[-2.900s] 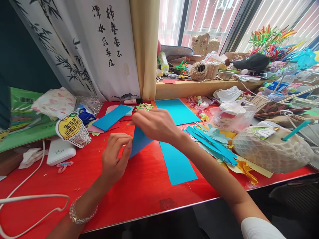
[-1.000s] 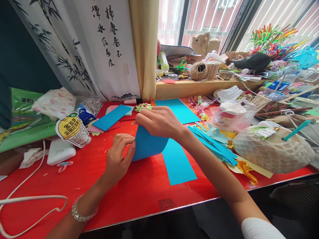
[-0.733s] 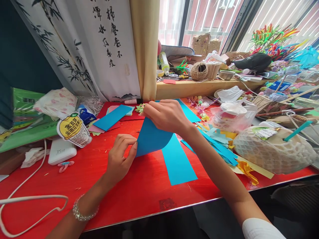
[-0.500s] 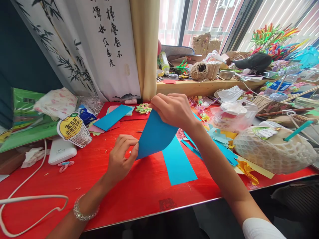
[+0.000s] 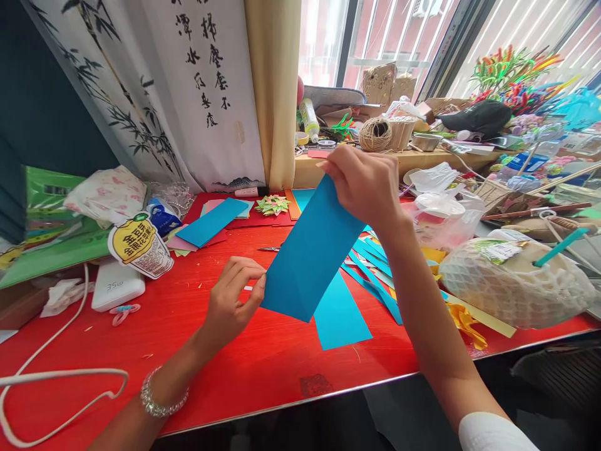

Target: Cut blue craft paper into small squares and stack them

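Observation:
A blue sheet of paper (image 5: 310,250) is held up, tilted, above the red table. My left hand (image 5: 237,291) pinches its lower left corner between thumb and fingers. At the upper right edge, my right hand (image 5: 369,188) grips the same sheet with closed fingers. Beneath it, a second blue paper strip (image 5: 340,316) lies flat on the table, its far part hidden by the held sheet. Another blue paper rectangle (image 5: 213,222) rests on pink and red papers further left. Partly behind the held sheet, a pair of scissors (image 5: 269,249) shows only a piece.
Several narrow blue strips (image 5: 375,285) lie under my right forearm. A netted, wrapped coconut-like object (image 5: 511,282) with a teal straw stands right. On the left are a white power bank (image 5: 117,285) and its cable (image 5: 70,319). A folded paper flower (image 5: 272,205) sits at the back.
My right hand has moved right and slightly up, drawing the blue paper from a curved bend to a flatter, upright slant. My left hand has barely moved and still pinches the corner.

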A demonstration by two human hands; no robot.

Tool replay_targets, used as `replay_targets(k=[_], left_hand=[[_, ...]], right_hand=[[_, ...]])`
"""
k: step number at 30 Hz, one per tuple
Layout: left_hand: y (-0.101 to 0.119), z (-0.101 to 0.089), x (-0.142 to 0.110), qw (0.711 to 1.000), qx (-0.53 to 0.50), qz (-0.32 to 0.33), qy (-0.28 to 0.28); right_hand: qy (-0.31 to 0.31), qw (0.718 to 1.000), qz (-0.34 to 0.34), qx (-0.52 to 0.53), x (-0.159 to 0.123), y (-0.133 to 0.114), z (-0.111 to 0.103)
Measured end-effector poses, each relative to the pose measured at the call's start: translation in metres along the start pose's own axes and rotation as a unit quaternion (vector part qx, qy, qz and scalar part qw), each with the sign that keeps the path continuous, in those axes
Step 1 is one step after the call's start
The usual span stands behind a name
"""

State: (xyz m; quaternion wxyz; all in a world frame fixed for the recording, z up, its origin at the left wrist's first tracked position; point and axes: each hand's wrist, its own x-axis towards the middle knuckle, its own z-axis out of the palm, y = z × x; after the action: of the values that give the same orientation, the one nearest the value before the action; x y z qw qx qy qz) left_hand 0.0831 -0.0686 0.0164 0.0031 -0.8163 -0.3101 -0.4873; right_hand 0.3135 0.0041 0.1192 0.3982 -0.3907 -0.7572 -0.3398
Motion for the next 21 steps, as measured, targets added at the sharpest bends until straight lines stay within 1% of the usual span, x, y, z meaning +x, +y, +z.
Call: replay_targets(k=[4,6,13,15,17,19,21], left_hand=[[0.001,0.001,0.000,1.000,-0.005,0.011,-0.006],[0.001,0.001,0.000,1.000,-0.006,0.014,-0.007],[0.001,0.000,-0.001,0.999,-0.019,0.019,-0.019],[0.001,0.000,-0.003,0.999,-0.023,0.024,-0.032],[0.001,0.000,-0.004,0.999,-0.019,0.024,-0.035],[0.000,0.001,-0.005,1.000,-0.003,0.014,-0.006],[-0.003,0.000,-0.004,0.998,0.017,-0.019,0.060]], right_hand=[[0.010,0.998,0.056,-0.030,0.000,0.012,-0.009],[0.016,0.996,0.073,-0.038,0.000,0.017,-0.013],[0.058,0.994,0.088,-0.031,-0.002,0.032,-0.016],[0.070,0.993,0.095,-0.018,-0.002,0.031,-0.016],[0.083,0.992,0.098,-0.001,0.000,0.025,-0.016],[0.084,0.993,0.081,0.019,0.002,0.013,-0.017],[0.061,0.997,0.040,0.036,0.004,-0.006,-0.015]])
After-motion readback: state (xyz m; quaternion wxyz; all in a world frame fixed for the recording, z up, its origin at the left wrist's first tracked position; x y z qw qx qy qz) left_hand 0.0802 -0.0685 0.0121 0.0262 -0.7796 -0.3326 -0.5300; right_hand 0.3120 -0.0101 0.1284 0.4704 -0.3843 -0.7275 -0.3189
